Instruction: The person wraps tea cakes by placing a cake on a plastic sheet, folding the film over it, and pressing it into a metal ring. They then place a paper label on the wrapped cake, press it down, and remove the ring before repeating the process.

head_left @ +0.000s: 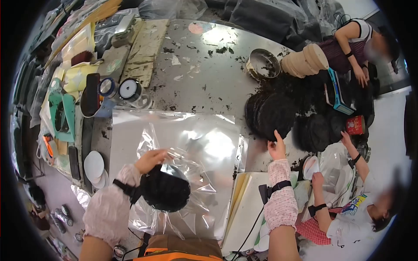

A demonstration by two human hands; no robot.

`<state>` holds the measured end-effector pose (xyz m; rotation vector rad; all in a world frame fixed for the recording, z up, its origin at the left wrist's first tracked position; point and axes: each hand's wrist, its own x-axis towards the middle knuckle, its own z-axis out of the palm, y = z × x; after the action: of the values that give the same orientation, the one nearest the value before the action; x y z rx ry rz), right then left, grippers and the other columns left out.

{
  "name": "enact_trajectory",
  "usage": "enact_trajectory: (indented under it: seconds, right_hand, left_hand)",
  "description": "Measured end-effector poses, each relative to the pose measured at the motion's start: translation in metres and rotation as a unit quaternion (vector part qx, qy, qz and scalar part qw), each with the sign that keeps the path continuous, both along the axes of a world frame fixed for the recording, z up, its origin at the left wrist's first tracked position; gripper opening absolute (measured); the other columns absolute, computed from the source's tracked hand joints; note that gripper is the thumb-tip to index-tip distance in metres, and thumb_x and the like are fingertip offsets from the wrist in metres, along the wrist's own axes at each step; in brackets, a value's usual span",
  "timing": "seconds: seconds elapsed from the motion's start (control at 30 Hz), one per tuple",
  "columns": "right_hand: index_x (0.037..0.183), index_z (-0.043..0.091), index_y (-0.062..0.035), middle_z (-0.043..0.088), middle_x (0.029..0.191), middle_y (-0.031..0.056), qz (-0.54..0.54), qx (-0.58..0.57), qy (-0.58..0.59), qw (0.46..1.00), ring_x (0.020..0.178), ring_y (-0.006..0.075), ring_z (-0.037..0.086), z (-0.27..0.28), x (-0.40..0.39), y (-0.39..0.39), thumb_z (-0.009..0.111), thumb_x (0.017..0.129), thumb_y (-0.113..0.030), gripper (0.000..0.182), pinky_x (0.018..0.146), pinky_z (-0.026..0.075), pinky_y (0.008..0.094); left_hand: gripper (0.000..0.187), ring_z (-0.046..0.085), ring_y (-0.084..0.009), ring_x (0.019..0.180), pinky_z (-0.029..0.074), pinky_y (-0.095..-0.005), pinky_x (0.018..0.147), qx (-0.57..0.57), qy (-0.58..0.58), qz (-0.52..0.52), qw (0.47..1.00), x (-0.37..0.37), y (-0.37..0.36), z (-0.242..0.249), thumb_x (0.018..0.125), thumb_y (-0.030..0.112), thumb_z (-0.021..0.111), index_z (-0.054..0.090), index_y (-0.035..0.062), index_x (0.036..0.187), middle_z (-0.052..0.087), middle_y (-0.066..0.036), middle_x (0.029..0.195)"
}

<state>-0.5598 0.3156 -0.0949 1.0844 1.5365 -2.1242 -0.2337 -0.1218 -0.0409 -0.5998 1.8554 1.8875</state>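
Note:
My left hand [150, 161] pinches the edge of a clear plastic film [200, 178] above the metal-covered worktop. A dark round cake [167, 191] of dry, flaky material lies on or in this film, just below the hand. Stretched out to the right, my right hand [277, 147] grips the near edge of a black round cake [276, 115] at the front of a stack. Its fingertips are partly hidden against the dark material.
A metal ring [263, 64] and a stack of beige round pieces [305, 61] stand beyond the cakes. A red tin [355, 125] is at the right. Two co-workers are at the right side. Jars [129, 89], a phone [75, 163] and white discs [94, 165] lie left.

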Motion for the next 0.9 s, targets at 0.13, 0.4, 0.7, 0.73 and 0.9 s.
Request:
enact_trajectory:
  seconds: [0.13,0.4,0.7,0.73,0.9]
  right_hand:
    - [0.110,0.059,-0.0075,0.058,0.097,0.0059,-0.007,0.048,-0.038,0.998,0.083,0.0177,0.055,0.024,0.027,-0.002,0.088,0.072,-0.027,0.051,0.061,0.049,0.0339]
    - [0.112,0.065,-0.0063,0.066,0.111,0.0058,-0.050,0.094,0.092,0.990,0.097,0.0222,0.062,-0.014,0.022,-0.034,0.085,0.072,-0.026,0.049,0.078,0.050,0.0407]
    - [0.113,0.067,-0.0023,0.067,0.121,0.0104,-0.005,-0.409,0.230,0.883,0.107,0.0280,0.062,0.130,0.126,-0.027,0.073,0.083,-0.027,0.040,0.090,0.050,0.0467]
    - [0.119,0.065,-0.0022,0.066,0.126,0.0109,0.025,-0.412,0.269,0.870,0.111,0.0294,0.062,0.152,0.154,-0.045,0.072,0.083,-0.029,0.045,0.094,0.049,0.0480]
    - [0.123,0.056,-0.0052,0.066,0.107,0.0042,0.185,-0.686,0.117,0.694,0.098,0.0197,0.060,0.224,0.256,-0.113,0.050,0.099,-0.023,0.031,0.085,0.046,0.0346]
  left_hand:
    - [0.036,0.066,-0.0204,0.090,0.052,-0.0326,0.080,-0.006,-0.055,0.135,0.989,-0.005,-0.001,-0.024,0.101,0.029,0.053,0.067,-0.0002,0.117,0.071,-0.010,0.106]
    - [0.017,0.066,-0.0319,0.085,0.052,-0.0407,0.078,-0.434,0.276,0.102,0.852,0.087,0.017,0.108,0.089,0.013,0.067,0.071,0.0065,0.104,0.068,-0.012,0.091]
    - [0.043,0.061,-0.0326,0.101,0.050,-0.0416,0.087,-0.347,0.323,-0.083,0.877,0.139,0.093,0.050,0.088,0.030,0.069,0.062,0.0065,0.123,0.064,-0.015,0.108]
    - [0.052,0.059,-0.0332,0.107,0.048,-0.0425,0.090,-0.349,0.338,-0.141,0.863,0.141,0.111,0.034,0.087,0.034,0.069,0.057,0.0067,0.130,0.062,-0.016,0.114]
    - [0.068,0.053,-0.0290,0.126,0.042,-0.0392,0.105,-0.254,0.323,-0.037,0.911,0.156,0.128,0.038,0.085,0.034,0.072,0.047,0.0064,0.141,0.054,-0.015,0.136]
